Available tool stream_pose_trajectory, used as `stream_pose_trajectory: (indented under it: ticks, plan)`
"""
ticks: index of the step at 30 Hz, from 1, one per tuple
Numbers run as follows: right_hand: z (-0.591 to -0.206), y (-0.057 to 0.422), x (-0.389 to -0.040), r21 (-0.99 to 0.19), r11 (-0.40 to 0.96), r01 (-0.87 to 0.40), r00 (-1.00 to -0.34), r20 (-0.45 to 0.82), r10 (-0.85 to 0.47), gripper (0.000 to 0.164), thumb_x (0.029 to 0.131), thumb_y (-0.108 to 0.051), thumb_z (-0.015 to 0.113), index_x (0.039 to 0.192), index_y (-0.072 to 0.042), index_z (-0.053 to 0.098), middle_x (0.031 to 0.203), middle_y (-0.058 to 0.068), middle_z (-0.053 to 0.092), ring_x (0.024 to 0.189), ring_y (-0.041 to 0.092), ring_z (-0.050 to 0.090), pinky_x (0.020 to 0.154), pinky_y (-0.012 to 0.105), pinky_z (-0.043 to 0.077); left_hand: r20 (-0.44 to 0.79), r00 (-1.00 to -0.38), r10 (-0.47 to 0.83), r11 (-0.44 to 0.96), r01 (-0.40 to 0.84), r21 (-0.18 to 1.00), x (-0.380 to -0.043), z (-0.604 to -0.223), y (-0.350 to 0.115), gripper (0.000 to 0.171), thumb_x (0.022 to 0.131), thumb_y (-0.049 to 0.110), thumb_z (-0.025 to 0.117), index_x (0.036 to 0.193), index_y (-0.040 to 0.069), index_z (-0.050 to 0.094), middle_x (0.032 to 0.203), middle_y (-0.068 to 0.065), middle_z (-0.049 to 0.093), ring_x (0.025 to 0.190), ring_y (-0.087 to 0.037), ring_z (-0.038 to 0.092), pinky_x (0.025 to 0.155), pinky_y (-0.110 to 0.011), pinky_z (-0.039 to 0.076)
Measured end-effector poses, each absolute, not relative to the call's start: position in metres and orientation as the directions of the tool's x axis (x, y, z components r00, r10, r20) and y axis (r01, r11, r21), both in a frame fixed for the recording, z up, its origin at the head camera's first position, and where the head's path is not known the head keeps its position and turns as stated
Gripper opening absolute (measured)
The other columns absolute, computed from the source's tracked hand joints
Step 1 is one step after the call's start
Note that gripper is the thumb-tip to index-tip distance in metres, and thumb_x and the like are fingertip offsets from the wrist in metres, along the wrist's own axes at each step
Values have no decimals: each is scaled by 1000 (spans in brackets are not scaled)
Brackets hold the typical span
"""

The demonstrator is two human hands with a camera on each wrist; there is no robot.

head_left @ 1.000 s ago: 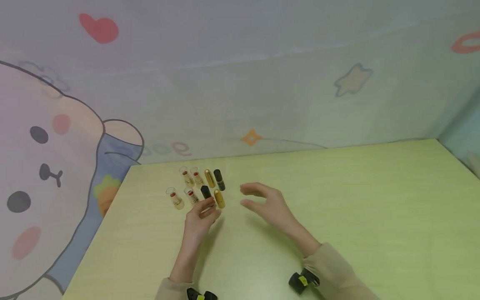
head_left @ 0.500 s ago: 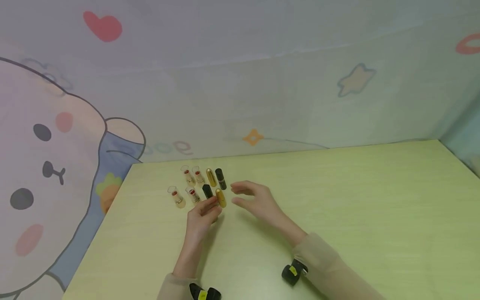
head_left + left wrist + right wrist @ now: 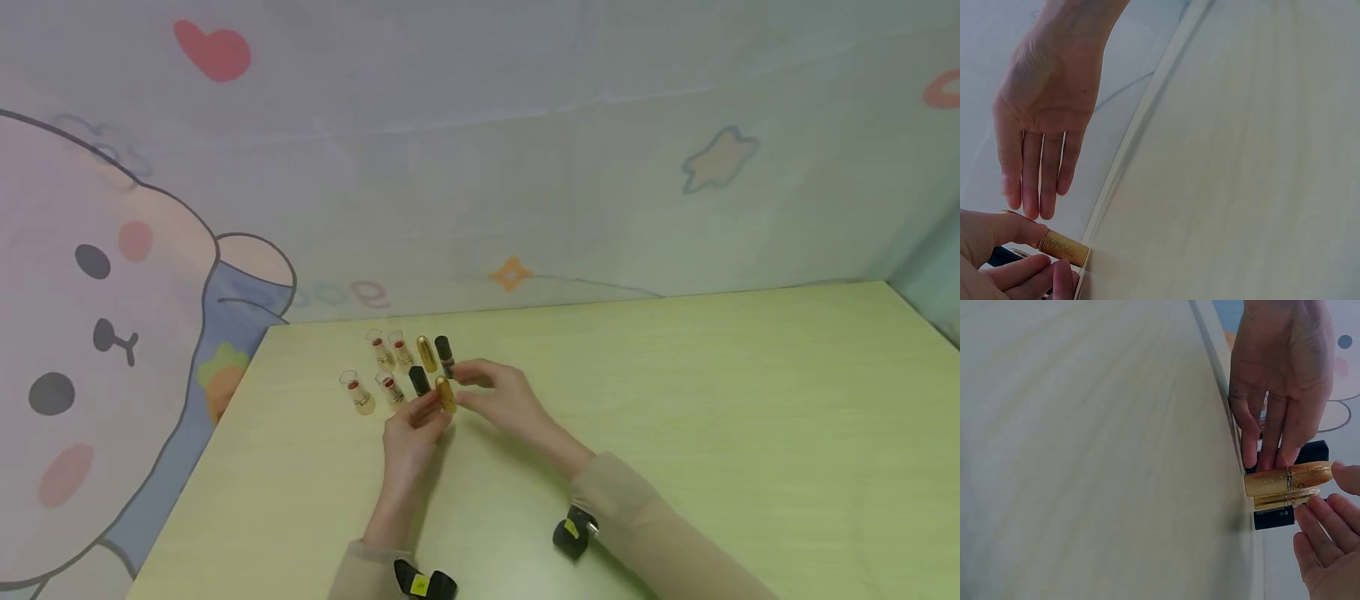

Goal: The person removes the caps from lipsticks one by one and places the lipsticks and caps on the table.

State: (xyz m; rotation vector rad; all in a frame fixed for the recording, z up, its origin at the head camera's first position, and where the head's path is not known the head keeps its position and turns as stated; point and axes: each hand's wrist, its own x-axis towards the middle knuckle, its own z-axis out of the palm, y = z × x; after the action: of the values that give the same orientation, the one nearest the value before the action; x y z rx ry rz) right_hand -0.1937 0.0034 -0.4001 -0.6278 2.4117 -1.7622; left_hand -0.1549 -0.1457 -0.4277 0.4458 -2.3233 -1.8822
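A gold lipstick (image 3: 446, 394) stands upright at the front right end of two rows. My left hand (image 3: 411, 446) has its thumb and fingers right against it, the thumb lying across the tube (image 3: 1064, 247) in the left wrist view. My right hand (image 3: 512, 407) comes in from the other side, its fingers long and straight in the left wrist view. Its thumb (image 3: 1347, 479) is at the gold tip, its fingertips close to a black lipstick (image 3: 444, 353) behind. Another black lipstick (image 3: 418, 380) stands just left of the gold one.
A second gold lipstick (image 3: 426, 353) stands in the back row. Several lipsticks with clear caps and red tips, such as this clear-capped lipstick (image 3: 359, 394), stand to the left. The pale yellow table (image 3: 675, 433) meets a printed cloth (image 3: 600, 192) at its back edge.
My right hand has moved left, up to the lipsticks. My left hand has shifted right from the front black lipstick to the gold one. The lipsticks keep their places.
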Motion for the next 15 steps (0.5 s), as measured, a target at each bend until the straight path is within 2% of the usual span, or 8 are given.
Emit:
stream_pose_trajectory:
  ticks: [7,15]
  plan:
    - [-402,-8,-198,-940,237,-244,-922,149,-358,37,85,-5,69,121,0,62,122,15,66,113,32,63,101,44,48,-73,-933,-351,240,-165,957,-159,-430,-143,35,83,5,69,117,0,66,110,-19,71,87,-16,68,64,-16,51]
    - [-405,-16,-199,-924,272,-269,-920,163,-356,35,85,-4,69,119,2,62,117,16,68,109,32,65,100,45,48,2,-919,-395,315,-133,940,-159,-432,-139,29,81,8,71,109,1,71,100,-17,74,84,-20,69,69,-18,50]
